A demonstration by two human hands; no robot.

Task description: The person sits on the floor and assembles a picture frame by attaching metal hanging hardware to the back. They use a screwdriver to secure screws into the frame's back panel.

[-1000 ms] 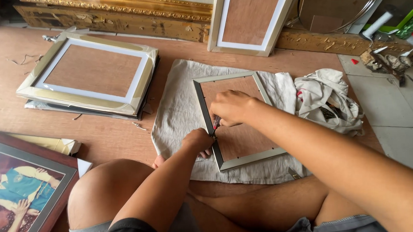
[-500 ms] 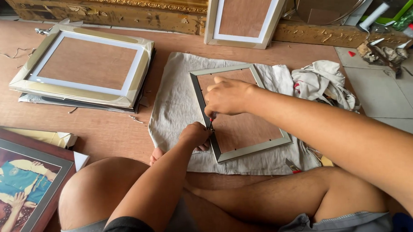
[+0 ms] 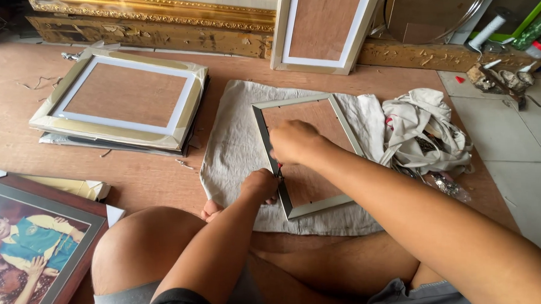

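- A framed photo (image 3: 28,250) lies flat far to the left of the left hand, out of the way at the person's knee.
- A stack of frames (image 3: 122,103) lies back-up well up and left of both hands, piled flat so that the plywood backs face up.
- A grey cloth (image 3: 234,153) is spread under both hands, seemingly as padding between the floor and the frame's face.
- The left hand (image 3: 261,185) is clenched, pressing on the frame's left rail near its lower corner; it seems to steady the rail.
- The silver frame (image 3: 309,153) lies face down on the cloth, directly under both hands, its brown backing up.
- The right hand (image 3: 294,140) is curled over the same rail just above the left hand. A small red-tipped tool (image 3: 279,168) shows between the hands; which hand grips it cannot be told.
- A white-edged frame (image 3: 323,27) leans upright well beyond the right hand.
- Crumpled rags (image 3: 425,131) sit right of the right hand, touching the cloth's edge.
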